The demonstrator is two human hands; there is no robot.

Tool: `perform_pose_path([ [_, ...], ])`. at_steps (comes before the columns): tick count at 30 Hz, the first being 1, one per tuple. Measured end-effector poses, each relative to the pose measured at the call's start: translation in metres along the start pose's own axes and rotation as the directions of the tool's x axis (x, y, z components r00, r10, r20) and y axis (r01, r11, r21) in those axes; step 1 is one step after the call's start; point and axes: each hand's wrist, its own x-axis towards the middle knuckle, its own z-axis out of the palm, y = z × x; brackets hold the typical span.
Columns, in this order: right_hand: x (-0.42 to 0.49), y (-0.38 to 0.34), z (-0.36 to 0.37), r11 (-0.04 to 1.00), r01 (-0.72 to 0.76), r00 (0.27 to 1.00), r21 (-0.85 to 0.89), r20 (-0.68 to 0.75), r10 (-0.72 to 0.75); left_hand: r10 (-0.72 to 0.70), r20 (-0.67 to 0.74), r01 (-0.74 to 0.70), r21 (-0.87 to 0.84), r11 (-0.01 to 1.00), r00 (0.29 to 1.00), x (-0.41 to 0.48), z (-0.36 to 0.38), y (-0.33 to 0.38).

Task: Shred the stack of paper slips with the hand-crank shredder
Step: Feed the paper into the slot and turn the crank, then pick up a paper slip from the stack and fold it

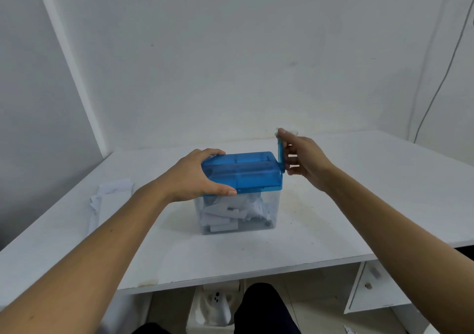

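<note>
**Progress.** Partly done, by the look of it. The clear bin (236, 220) under the shredder (241, 172) already holds a loose heap of white shreds (225, 213), filling about its lower half. A stack of slips (110, 192) is not yet shredded. No slip shows standing in the feed slot, though the blue lid is too blurred to tell for certain. What is left: feeding the rest of the slips and cranking them through.

**Hands.**
- Left hand (197, 174): clamped on the lid's left end, thumb along the near edge and fingers hooked over the far edge, steadying the unit.
- Right hand (305, 159): at the crank (281, 154), thumb on its upper tip and fingers curled behind. It appears to pinch the handle, which is hidden by the fingers.

**Position.**
- Shredder: directly between the two hands, touching both, upright on the counter (346, 218).
- Crank: stands about vertical at the lid's right end, against the right hand.
- Slips: flat on the counter, outboard of the left hand, well apart from it and just beyond the left forearm. Neither hand touches them.
</note>
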Motion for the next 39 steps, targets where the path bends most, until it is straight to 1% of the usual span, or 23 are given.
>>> perform_pose_path([
  [3,0.018,0.018,0.014,0.996,-0.079,0.993,-0.032,-0.089,0.076,0.002,-0.009,-0.002,-0.009,1.0,1.0,-0.002,0.0,-0.001],
  [6,0.022,0.029,0.019,0.988,-0.138,0.987,-0.076,-0.094,0.131,0.004,-0.016,-0.005,-0.032,0.999,1.0,-0.004,0.0,-0.001],
  [9,0.022,0.027,0.015,0.983,-0.133,0.988,-0.127,-0.098,0.121,-0.001,-0.011,0.001,-0.054,0.999,1.0,-0.005,0.0,0.001],
  [13,0.029,0.014,0.007,0.965,-0.064,0.99,-0.253,-0.139,0.029,-0.018,0.01,0.018,-0.027,0.999,1.0,-0.006,-0.001,0.003],
  [15,0.031,0.001,0.006,0.939,-0.01,0.995,-0.343,-0.097,-0.025,-0.033,0.022,0.034,-0.047,0.998,0.999,-0.008,-0.002,0.005],
  [17,0.028,-0.019,0.012,0.908,0.074,0.996,-0.412,-0.016,-0.088,-0.065,0.025,0.068,-0.14,0.988,0.998,-0.01,-0.004,0.004],
  [19,0.022,-0.04,0.021,0.87,0.168,0.985,-0.464,0.039,-0.169,-0.129,0.012,0.128,-0.263,0.956,0.992,-0.014,-0.008,-0.001],
  [21,0.013,-0.059,0.037,0.826,0.251,0.967,-0.505,0.099,-0.233,-0.192,-0.03,0.173,-0.325,0.93,0.981,-0.021,-0.013,-0.018],
  [23,0.002,-0.074,0.06,0.789,0.328,0.944,-0.52,0.206,-0.256,-0.259,-0.128,0.202,-0.347,0.916,0.957,-0.032,-0.02,-0.045],
  [24,-0.003,-0.079,0.07,0.779,0.359,0.931,-0.515,0.261,-0.256,-0.285,-0.2,0.202,-0.353,0.913,0.937,-0.039,-0.024,-0.059],
  [26,-0.011,-0.087,0.096,0.779,0.406,0.9,-0.479,0.359,-0.248,-0.341,-0.37,0.218,-0.334,0.917,0.864,-0.055,-0.03,-0.091],
  [28,-0.018,-0.09,0.124,0.794,0.439,0.865,-0.421,0.436,-0.247,-0.403,-0.494,0.278,-0.31,0.909,0.77,-0.074,-0.035,-0.122],
  [30,-0.021,-0.087,0.154,0.808,0.457,0.832,-0.371,0.5,-0.241,-0.445,-0.577,0.323,-0.306,0.895,0.685,-0.092,-0.038,-0.147],
  [32,-0.024,-0.078,0.187,0.814,0.457,0.803,-0.358,0.559,-0.205,-0.455,-0.622,0.354,-0.288,0.89,0.637,-0.108,-0.039,-0.165],
  [34,-0.023,-0.058,0.219,0.82,0.424,0.793,-0.386,0.595,-0.13,-0.468,-0.618,0.372,-0.289,0.882,0.631,-0.118,-0.035,-0.177],
  [36,-0.021,-0.033,0.248,0.813,0.383,0.798,-0.438,0.6,-0.053,-0.476,-0.594,0.381,-0.288,0.879,0.649,-0.121,-0.028,-0.183],
  [37,-0.02,-0.02,0.262,0.809,0.358,0.811,-0.466,0.584,-0.022,-0.474,-0.586,0.383,-0.281,0.88,0.657,-0.123,-0.025,-0.184],
  [39,-0.019,0.005,0.279,0.818,0.271,0.86,-0.508,0.509,0.031,-0.447,-0.586,0.379,-0.245,0.893,0.675,-0.121,-0.022,-0.185],
])
